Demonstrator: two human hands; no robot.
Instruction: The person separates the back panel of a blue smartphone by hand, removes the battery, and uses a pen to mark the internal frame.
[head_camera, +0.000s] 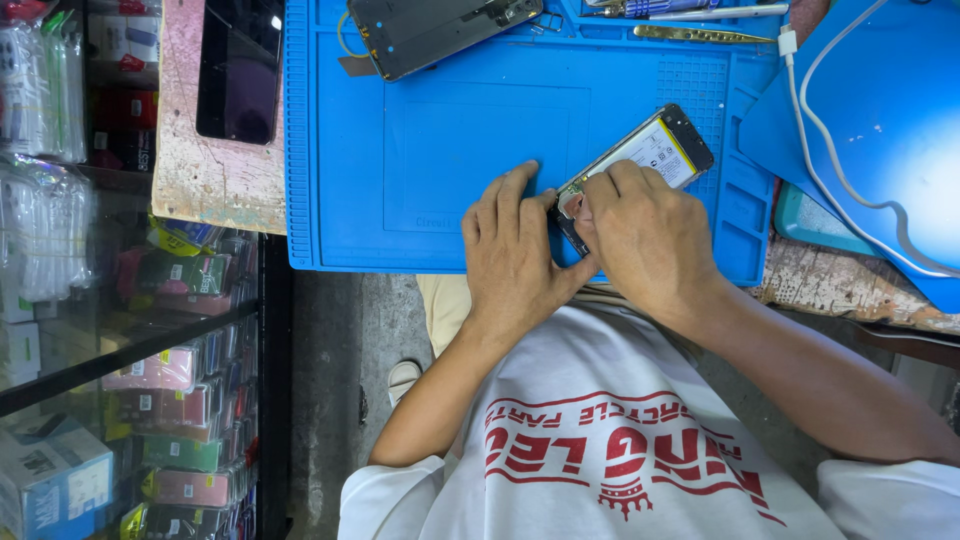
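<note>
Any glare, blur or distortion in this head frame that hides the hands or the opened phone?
Head view: daylight, sharp on both hands, left hand and right hand, and the opened phone; bright glare washes the blue lid at right; glass case at left shows reflections; edges bend slightly.

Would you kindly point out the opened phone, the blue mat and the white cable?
opened phone (655, 150), head view, on its exposed battery.
blue mat (450, 140), head view, bare centre panel.
white cable (815, 170), head view, on its curve.

A glass display case (120, 330) (packed with coloured packets) is standing beside a worn desk (215, 180) over grey concrete floor (330, 380).
</note>
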